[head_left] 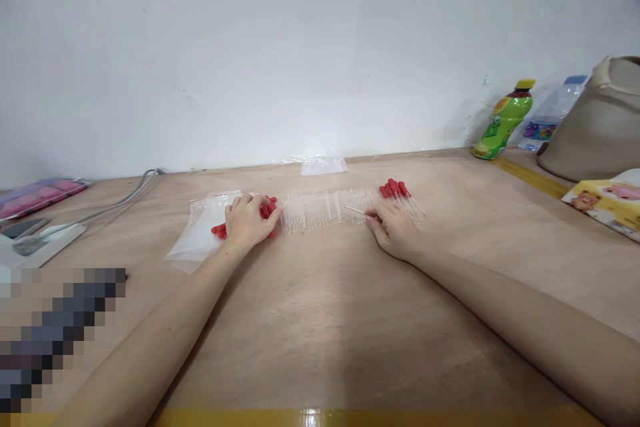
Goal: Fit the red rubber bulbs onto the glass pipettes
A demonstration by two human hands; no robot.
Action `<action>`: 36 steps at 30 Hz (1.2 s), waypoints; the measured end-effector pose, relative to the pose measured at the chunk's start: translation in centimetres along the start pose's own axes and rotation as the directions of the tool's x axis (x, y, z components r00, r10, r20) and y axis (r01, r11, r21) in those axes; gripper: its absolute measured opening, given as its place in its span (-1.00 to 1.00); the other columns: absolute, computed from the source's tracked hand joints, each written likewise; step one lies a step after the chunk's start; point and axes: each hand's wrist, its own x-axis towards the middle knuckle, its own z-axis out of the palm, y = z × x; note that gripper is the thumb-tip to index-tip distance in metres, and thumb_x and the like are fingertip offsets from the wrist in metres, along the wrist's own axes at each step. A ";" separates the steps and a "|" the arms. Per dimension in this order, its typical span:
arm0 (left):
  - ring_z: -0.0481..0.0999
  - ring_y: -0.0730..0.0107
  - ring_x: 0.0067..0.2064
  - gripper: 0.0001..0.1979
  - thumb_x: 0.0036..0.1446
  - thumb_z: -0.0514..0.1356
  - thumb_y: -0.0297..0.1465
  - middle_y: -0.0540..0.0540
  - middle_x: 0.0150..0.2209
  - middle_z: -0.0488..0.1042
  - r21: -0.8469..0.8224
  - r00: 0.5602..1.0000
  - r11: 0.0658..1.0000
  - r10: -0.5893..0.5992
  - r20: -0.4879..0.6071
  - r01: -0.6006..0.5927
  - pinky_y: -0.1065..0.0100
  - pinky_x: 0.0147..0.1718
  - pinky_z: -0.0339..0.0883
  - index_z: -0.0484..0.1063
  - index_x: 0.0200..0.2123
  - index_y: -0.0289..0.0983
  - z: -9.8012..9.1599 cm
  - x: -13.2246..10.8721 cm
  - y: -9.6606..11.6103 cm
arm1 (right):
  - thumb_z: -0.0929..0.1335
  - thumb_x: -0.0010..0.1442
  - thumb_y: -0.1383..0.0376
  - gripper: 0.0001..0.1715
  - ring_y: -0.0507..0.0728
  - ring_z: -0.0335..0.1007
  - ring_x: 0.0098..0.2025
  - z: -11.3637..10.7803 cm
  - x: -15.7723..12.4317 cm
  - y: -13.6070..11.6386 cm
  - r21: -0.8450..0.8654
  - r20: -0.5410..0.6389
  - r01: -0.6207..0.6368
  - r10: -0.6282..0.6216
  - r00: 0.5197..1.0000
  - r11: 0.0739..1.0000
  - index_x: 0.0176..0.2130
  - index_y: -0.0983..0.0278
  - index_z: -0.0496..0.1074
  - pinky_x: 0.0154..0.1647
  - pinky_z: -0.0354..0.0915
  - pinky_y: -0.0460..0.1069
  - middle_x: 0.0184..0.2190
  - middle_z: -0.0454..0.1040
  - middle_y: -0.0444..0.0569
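Observation:
My left hand (249, 219) rests over a pile of red rubber bulbs (271, 204), thumb and forefinger apart with bulbs showing between them. Its other fingertips are partly hidden. My right hand (393, 227) pinches a thin clear dropper tube (355, 211), which points left. Between the hands lies a row of clear dropper tubes (320, 210), side by side. Just beyond my right hand are several droppers (395, 189) with red bulbs fitted on their ends. Under and beside my left hand sits a clear plastic bag (197, 233).
Another small plastic bag (324, 165) lies by the wall. A green drink bottle (504, 121), a clear water bottle (554, 113), a grey-brown bag (595, 120) and a yellow packet (607, 203) stand or lie right. On the left are a cable (115, 203) and a pink pack (45, 195).

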 end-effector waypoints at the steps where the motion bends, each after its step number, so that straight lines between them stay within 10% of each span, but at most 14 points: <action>1: 0.27 0.07 -0.12 -0.68 0.02 0.04 -0.12 -0.17 -0.23 0.36 0.006 1.000 1.000 0.012 -0.015 -0.012 0.10 -0.16 0.09 0.43 -0.33 -0.20 0.2 0.0 0.0 | 0.16 0.17 0.33 -0.83 0.13 0.30 -0.30 0.0 0.0 0.0 0.000 0.005 0.004 -0.004 1.000 1.000 -0.29 0.27 0.30 -0.24 0.16 0.03 -0.38 0.40 0.00; 29: 0.42 0.25 -0.23 -0.80 -0.04 0.08 -0.42 -0.06 -0.32 0.44 -0.258 0.998 0.964 -0.059 0.032 0.065 0.20 -0.17 0.22 0.37 -0.28 -0.24 -0.3 1.4 -1.2 | 0.18 0.16 0.32 -0.86 0.09 0.30 -0.38 0.1 0.0 0.1 0.009 -0.004 0.050 -0.050 0.999 0.999 -0.33 0.28 0.29 -0.29 0.17 0.01 -0.43 0.40 -0.02; 36: 0.39 0.39 -0.34 -0.91 -0.01 0.08 -0.48 -0.05 -0.42 0.34 -0.394 0.952 0.873 0.219 -0.215 -0.289 0.33 -0.28 0.31 0.38 -0.41 -0.30 -0.9 -0.2 2.3 | 0.16 0.19 0.33 -0.75 0.12 0.30 -0.31 0.3 -0.1 0.3 0.030 -0.032 0.050 -0.049 0.998 0.998 -0.16 0.29 0.31 -0.27 0.22 0.03 -0.37 0.39 0.02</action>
